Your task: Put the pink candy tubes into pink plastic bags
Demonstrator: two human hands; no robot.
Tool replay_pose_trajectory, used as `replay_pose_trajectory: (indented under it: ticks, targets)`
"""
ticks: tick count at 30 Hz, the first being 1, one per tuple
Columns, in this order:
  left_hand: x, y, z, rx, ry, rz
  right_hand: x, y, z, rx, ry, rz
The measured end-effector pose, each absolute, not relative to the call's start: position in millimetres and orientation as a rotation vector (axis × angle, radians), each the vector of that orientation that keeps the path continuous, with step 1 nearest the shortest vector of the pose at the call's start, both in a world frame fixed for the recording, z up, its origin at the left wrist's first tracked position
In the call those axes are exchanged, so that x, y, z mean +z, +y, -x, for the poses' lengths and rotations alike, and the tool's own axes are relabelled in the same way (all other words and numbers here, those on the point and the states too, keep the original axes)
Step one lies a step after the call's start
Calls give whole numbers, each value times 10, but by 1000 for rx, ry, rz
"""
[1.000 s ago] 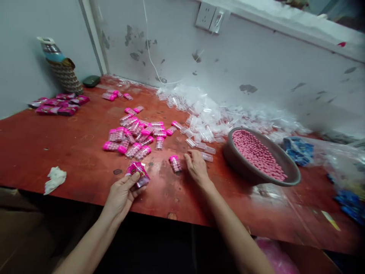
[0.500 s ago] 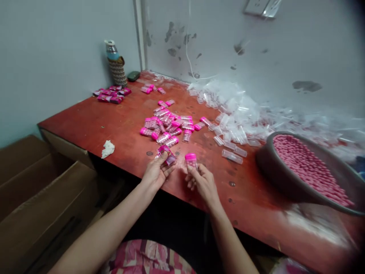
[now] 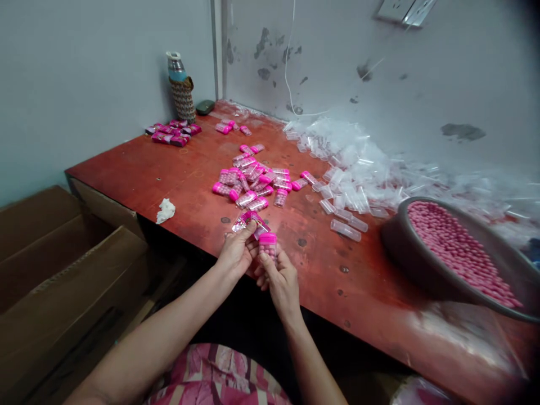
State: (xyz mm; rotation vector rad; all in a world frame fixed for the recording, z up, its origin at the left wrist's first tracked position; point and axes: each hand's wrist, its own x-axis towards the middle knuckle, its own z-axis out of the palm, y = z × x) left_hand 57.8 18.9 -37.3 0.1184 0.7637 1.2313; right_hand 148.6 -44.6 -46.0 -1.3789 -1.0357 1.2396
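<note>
My left hand (image 3: 234, 257) pinches a small pink printed wrapper (image 3: 248, 221) at the front edge of the red table (image 3: 139, 174). Right beside it, my right hand (image 3: 279, 279) holds a clear vial with a pink cap (image 3: 267, 245) upright; the vial is filled with pink candies. The two hands touch each other. Beyond them lies a heap of filled pink-capped vials (image 3: 253, 183). Empty clear vials (image 3: 346, 169) are piled along the wall.
A dark bowl of pink candies (image 3: 455, 247) sits at the right. Wrapped pink packs (image 3: 172, 132) and a bottle in a woven sleeve (image 3: 181, 90) stand at the far left corner. A crumpled tissue (image 3: 166, 210) lies near the edge. Cardboard boxes (image 3: 54, 264) stand left of the table.
My right hand picked a filled vial off the table and brought it to my left hand, which kept the wrapper. The view swung left and pulled back.
</note>
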Motion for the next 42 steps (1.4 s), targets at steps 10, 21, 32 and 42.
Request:
replay_pose_trajectory:
  ticks: [10, 21, 32, 42]
  targets:
    - [-295, 165, -528, 1100, 776, -541, -492, -436, -1516, 1280, -1004, 1291]
    - [-307, 183, -509, 932, 817, -702, -514, -444, -1562, 1354, -996, 1185]
    - [-320, 136, -537, 821, 814, -854, -615, -437, -1565, 1393, -876, 1101]
    - [-359, 74, -482, 815, 785, -781, -569, -443, -1569, 1455, -861, 977]
